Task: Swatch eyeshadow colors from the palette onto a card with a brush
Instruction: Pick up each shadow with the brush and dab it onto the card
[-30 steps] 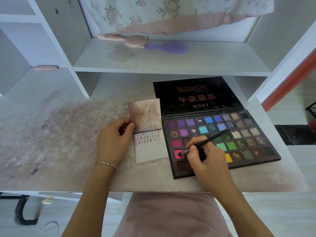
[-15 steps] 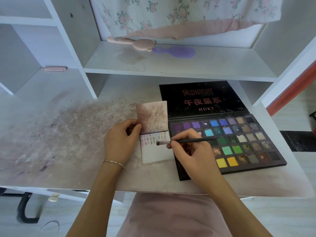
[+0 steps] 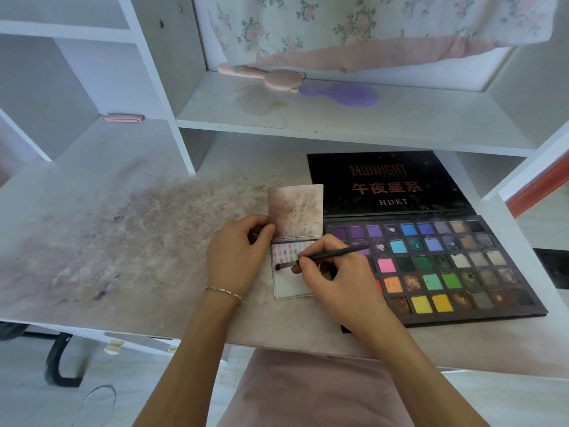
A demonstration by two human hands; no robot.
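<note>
1. Tabletop point(image 3: 129, 229) was white, smeared with pinkish-purple powder stains across its left and middle.
2. Shelf point(image 3: 338, 124) above it carried a pink brush-like item point(image 3: 271, 77) and a purple hairbrush point(image 3: 345, 94), touching end to end; floral fabric point(image 3: 369, 23) hung behind them.
3. A small pink flat object point(image 3: 122, 118) lay on the left ledge, well apart from everything else.
4. Palette point(image 3: 462, 272) lay open on the right of the tabletop, black lid flat behind it with printed lettering (many pans looked used or cracked).
5. Card point(image 3: 292, 285) lay just left of the palette, touching its edge; upper flap point(image 3: 295, 211) stood up, stained brownish; lower panel carried rows of small pink-purple swatches near its top.
6. Right hand point(image 3: 335, 278) covered the palette's lower-left pans and the card's right edge.
7. Left hand point(image 3: 237, 257) sat at the card's left side, fingers curled, thumb and fingertips pinching the flap's lower-left corner; a thin bracelet point(image 3: 224, 292) ringed the wrist.
8. Right hand's fingers pinched the brush point(image 3: 323, 257) near its ferrule, pen-style, handle angled up-right over the palette.
9. Brush tip sat on the card's lower panel, just under the swatch rows, near its left edge.
</note>
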